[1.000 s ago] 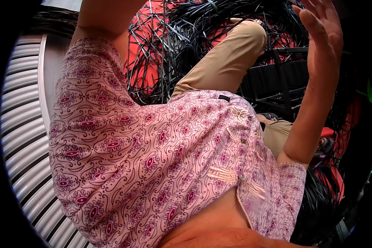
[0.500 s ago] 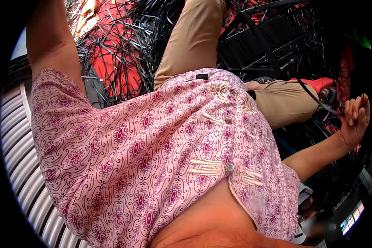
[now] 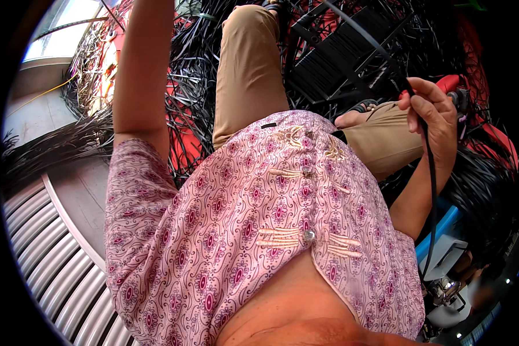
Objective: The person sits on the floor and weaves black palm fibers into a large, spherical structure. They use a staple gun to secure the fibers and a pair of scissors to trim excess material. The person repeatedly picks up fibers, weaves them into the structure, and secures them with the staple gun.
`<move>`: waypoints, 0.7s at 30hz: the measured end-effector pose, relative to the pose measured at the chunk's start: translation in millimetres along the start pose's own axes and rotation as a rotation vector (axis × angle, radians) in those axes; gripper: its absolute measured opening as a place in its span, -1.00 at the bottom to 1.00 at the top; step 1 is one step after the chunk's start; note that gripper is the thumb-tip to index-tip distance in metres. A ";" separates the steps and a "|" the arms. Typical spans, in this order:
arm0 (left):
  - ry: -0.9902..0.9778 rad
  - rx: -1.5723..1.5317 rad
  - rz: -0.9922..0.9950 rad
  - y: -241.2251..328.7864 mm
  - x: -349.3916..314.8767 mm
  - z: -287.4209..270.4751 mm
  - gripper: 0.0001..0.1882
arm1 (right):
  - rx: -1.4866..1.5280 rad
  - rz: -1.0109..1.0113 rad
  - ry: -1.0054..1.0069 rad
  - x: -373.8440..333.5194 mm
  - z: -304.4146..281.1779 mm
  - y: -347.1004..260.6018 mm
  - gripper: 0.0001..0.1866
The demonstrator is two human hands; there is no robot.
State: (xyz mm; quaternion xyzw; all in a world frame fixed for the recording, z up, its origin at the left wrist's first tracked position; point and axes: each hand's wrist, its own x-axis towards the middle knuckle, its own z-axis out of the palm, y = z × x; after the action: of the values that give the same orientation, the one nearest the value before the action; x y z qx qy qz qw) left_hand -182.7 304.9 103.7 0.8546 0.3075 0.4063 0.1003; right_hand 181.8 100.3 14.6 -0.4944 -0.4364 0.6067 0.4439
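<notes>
The red floor point(image 3: 497, 142) is biggest, with a heap of black strips point(image 3: 202, 63) on it. Toward its far right is a slatted black frame point(image 3: 349, 52); I cannot tell if it holds anything. The right hand point(image 3: 435, 115), half curled, pinches one long strip point(image 3: 432, 173) up over the floor's right side. The step seems to be handling that strip; moving it calls for a snug pinch. The left hand is out of sight, so I cannot tell its grip.

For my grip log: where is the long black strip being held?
The black strip is at the head view's right, pinched in the right hand, running above and below it.
</notes>
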 end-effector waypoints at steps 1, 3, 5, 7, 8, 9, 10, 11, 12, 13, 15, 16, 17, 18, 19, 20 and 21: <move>-0.138 -0.110 -0.005 42.9 -19.7 37.6 -0.69 | 0.165 0.045 -0.039 11.5 16.7 28.3 -0.67; -0.305 -0.288 0.241 64.1 -36.4 115.1 -0.65 | 0.153 -0.014 -0.069 19.3 39.8 42.5 -0.71; -0.308 -0.369 0.171 88.3 -78.0 140.8 -0.68 | 0.184 -0.028 -0.167 20.5 63.8 42.7 -0.73; -0.531 -0.438 -0.058 97.7 -90.6 132.0 -0.69 | 0.257 0.019 -0.191 12.3 72.5 48.3 -0.69; -0.642 -0.433 -0.128 92.1 -95.2 122.1 -0.71 | 0.217 0.065 -0.228 6.1 68.9 55.9 -0.66; -0.582 -0.416 -0.038 76.5 -105.3 117.5 -0.78 | 0.180 0.127 -0.286 -0.5 62.8 62.2 -0.65; -0.616 -0.295 0.011 66.0 -101.8 104.2 -0.78 | 0.137 0.189 -0.329 -8.3 53.5 68.9 -0.64; -0.576 -0.253 0.131 47.5 -102.5 94.4 -0.84 | 0.141 0.254 -0.308 -18.8 46.8 75.2 -0.64; -0.643 -0.222 -0.102 45.2 -99.9 80.3 -0.88 | 0.220 0.270 -0.270 -27.2 37.6 93.5 -0.65; -0.570 -0.371 -0.344 42.5 -103.1 71.2 -0.88 | 0.233 0.299 -0.218 -35.6 30.6 101.9 -0.67; -0.563 -0.319 -0.445 21.8 -110.7 46.0 -0.90 | 0.247 0.343 -0.173 -47.3 23.5 112.4 -0.72; -0.575 -0.231 -0.487 12.5 -113.6 39.3 -0.89 | 0.247 0.355 -0.145 -52.8 21.3 116.8 -0.73; -0.562 -0.242 -0.502 4.9 -115.0 38.2 -0.90 | 0.243 0.362 -0.114 -56.1 21.2 120.4 -0.75; -0.549 -0.251 -0.520 -2.4 -114.8 37.6 -0.90 | 0.216 0.350 -0.099 -57.8 21.6 120.9 -0.77; -0.522 -0.265 -0.609 -18.1 -116.9 33.7 -0.90 | 0.190 0.339 -0.086 -58.3 22.6 120.6 -0.78; -0.489 -0.273 -0.704 -31.4 -120.3 28.6 -0.91 | 0.162 0.328 -0.081 -58.5 23.3 120.9 -0.79; -0.450 -0.215 -0.658 -34.8 -117.2 26.0 -0.91 | 0.181 0.330 -0.084 -59.4 23.3 120.4 -0.81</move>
State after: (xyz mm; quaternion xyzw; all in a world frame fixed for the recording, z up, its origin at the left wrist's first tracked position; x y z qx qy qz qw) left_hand -234.8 263.3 -2.1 0.7629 0.4905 0.1855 0.3780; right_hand 152.8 13.5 -86.4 -0.4915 -0.3115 0.7281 0.3623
